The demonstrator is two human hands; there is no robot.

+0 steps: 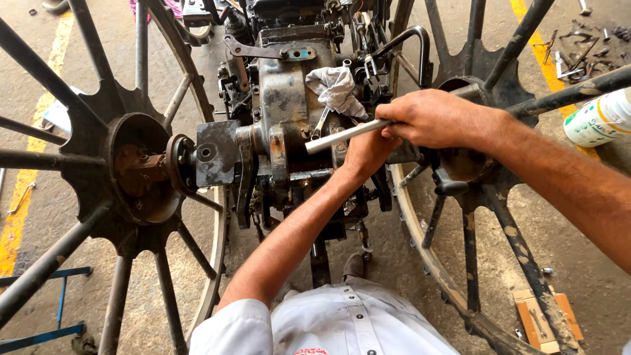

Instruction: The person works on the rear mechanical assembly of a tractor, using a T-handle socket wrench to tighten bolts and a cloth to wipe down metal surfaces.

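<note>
Seen from above, a person leans over a greasy gearbox set between two spoked iron wheels. The right hand is closed around a silver metal bar lying across the gearbox. The left hand curls closed under the bar. A grey rag rests just behind.

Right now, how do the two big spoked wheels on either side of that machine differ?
The left wheel shows its open hub, a rusty axle stub poking through, with no hand near it. The right wheel has its hub partly hidden behind the right hand, which grips a silver bar, and a black knob sits just in front of it. Both are dark iron, greasy, with straight spokes.
</note>
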